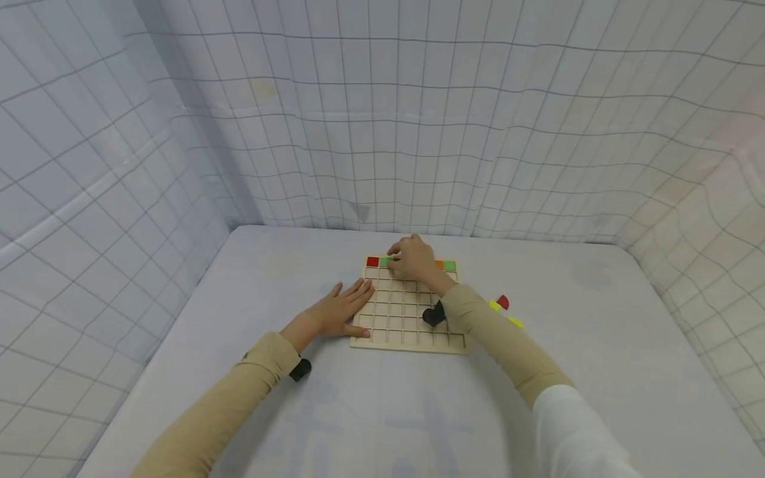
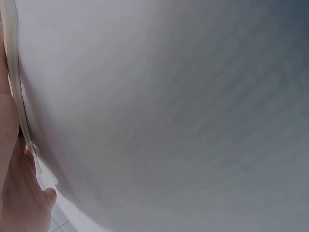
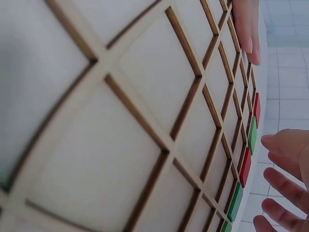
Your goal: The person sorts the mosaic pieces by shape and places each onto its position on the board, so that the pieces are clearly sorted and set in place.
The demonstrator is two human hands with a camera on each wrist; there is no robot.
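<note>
A wooden grid board (image 1: 394,325) lies on the table. My left hand (image 1: 337,312) rests flat on its left edge, fingers spread. Over the far row is my right hand (image 1: 411,259), partly hiding the tiles there. In the right wrist view its fingers (image 3: 285,181) are loosely bent and apart, with nothing seen between them. That row holds a red tile (image 3: 257,110), a light green tile (image 3: 252,135), another red tile (image 3: 245,167) and a darker green tile (image 3: 235,201). At its right end sit an orange tile (image 1: 439,264) and a light green tile (image 1: 449,265).
Right of the board, a red piece (image 1: 503,302) and yellow pieces (image 1: 495,305) lie on the white table (image 1: 597,345), partly behind the right sleeve. Grid-patterned sheets (image 1: 382,133) stand around the table. A black device (image 1: 301,370) sits at the left wrist.
</note>
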